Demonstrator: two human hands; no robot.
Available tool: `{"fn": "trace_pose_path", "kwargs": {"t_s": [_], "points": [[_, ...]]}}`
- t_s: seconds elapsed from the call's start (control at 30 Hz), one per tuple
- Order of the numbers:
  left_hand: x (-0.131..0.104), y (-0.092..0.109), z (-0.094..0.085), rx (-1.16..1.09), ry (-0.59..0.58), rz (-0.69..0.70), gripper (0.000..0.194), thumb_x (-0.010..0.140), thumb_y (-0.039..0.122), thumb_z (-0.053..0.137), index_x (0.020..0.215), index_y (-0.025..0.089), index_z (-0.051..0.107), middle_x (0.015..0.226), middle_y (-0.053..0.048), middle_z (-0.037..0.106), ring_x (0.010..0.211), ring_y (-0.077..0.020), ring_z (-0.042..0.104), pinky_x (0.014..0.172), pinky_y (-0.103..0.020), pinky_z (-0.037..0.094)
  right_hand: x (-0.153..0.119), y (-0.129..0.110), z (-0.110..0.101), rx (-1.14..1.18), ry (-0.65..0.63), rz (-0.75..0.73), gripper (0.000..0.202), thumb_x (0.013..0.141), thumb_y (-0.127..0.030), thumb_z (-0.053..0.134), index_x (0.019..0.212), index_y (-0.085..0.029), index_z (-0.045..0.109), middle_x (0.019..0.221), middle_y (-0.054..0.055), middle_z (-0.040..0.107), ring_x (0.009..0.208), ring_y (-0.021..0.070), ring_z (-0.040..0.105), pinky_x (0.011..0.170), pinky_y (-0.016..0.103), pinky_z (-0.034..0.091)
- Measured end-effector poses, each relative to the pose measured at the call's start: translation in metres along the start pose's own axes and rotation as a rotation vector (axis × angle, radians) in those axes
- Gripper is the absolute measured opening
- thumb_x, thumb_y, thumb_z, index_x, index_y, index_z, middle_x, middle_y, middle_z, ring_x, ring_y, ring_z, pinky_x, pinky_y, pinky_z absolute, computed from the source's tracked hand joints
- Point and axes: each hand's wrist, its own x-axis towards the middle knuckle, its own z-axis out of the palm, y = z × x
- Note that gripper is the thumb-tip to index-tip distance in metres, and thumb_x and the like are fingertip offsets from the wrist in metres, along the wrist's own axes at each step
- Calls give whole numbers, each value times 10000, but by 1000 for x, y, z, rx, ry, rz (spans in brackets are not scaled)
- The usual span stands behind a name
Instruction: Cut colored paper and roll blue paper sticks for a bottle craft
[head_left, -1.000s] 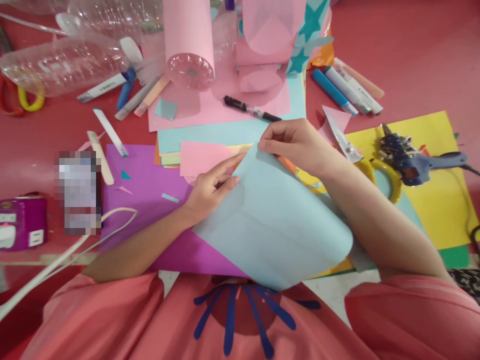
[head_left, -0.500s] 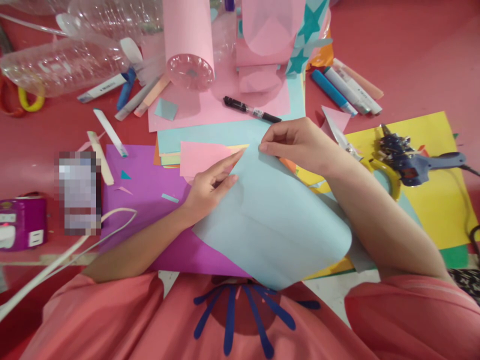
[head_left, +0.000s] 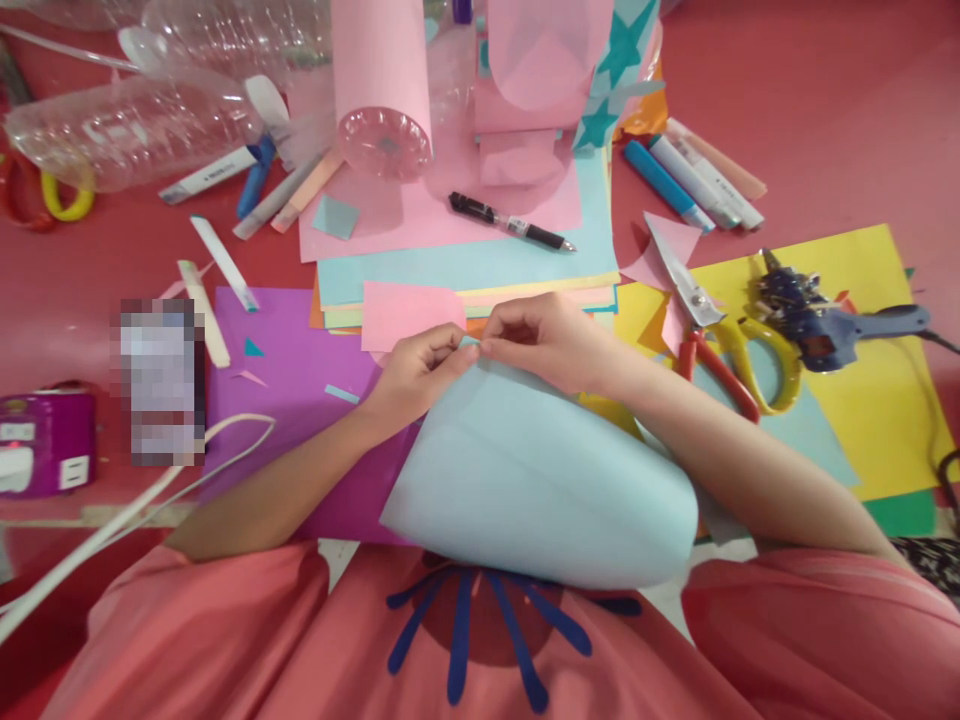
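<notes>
A light blue paper sheet (head_left: 540, 480) curves over itself above the purple sheet (head_left: 292, 380), with its far edges meeting at the top. My left hand (head_left: 416, 370) pinches that top edge from the left. My right hand (head_left: 544, 340) pinches the same edge from the right, fingertips almost touching the left ones. A pink paper piece (head_left: 401, 312) lies just beyond my left fingers. The fold's near side bulges toward my chest.
Yellow-and-red scissors (head_left: 720, 340) and a blue glue gun (head_left: 832, 325) lie right on a yellow sheet (head_left: 862, 400). A black pen (head_left: 510, 222), markers (head_left: 690, 180), plastic bottles (head_left: 127, 125) and a pink-wrapped bottle (head_left: 382, 90) crowd the far side. A white cable (head_left: 150, 490) runs left.
My right hand has drawn the sheet's far corner back toward me and leftward to meet my left fingers. The sheet has curled into a tighter fold.
</notes>
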Motion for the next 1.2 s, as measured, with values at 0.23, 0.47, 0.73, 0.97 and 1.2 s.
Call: {"fn": "trace_pose_path", "kwargs": {"t_s": [0.23, 0.47, 0.73, 0.97, 1.2], "points": [[1, 4, -7, -29, 124, 52, 347, 833, 398, 620, 628, 211, 412, 485, 89, 274, 408, -54, 203, 379, -223, 152, 1, -3, -12, -15, -54, 46, 198, 822, -238, 552, 642, -159, 531, 578, -52, 457, 534, 58, 362, 519, 227, 290], [10, -3, -27, 48, 341, 140, 429, 830, 503, 641, 637, 216, 388, 515, 79, 238, 424, -63, 205, 378, -231, 159, 0, -6, -38, -152, -63, 113, 152, 822, -222, 582, 685, -157, 586, 568, -48, 478, 516, 59, 374, 498, 227, 295], [23, -12, -46, -9, 461, 229, 549, 728, 638, 699, 610, 211, 375, 526, 76, 229, 444, -62, 179, 387, -240, 145, -3, -10, -66, -296, -38, 214, 145, 834, -249, 614, 712, -173, 634, 603, -32, 546, 554, 78, 455, 532, 243, 340], [28, -13, -45, -76, 591, 304, 557, 708, 618, 729, 573, 201, 384, 535, 69, 252, 463, -68, 192, 425, -237, 161, -11, -23, -89, -452, 26, 333, 182, 846, -116, 586, 675, -148, 638, 539, -68, 464, 524, 35, 338, 569, 259, 302], [29, -24, -49, -47, 567, 278, 520, 758, 601, 697, 629, 207, 383, 572, 67, 247, 480, -70, 231, 461, -244, 205, -17, -18, -108, -565, 44, 381, 157, 847, -177, 620, 702, -153, 675, 659, 4, 656, 622, 81, 523, 643, 290, 396]]}}
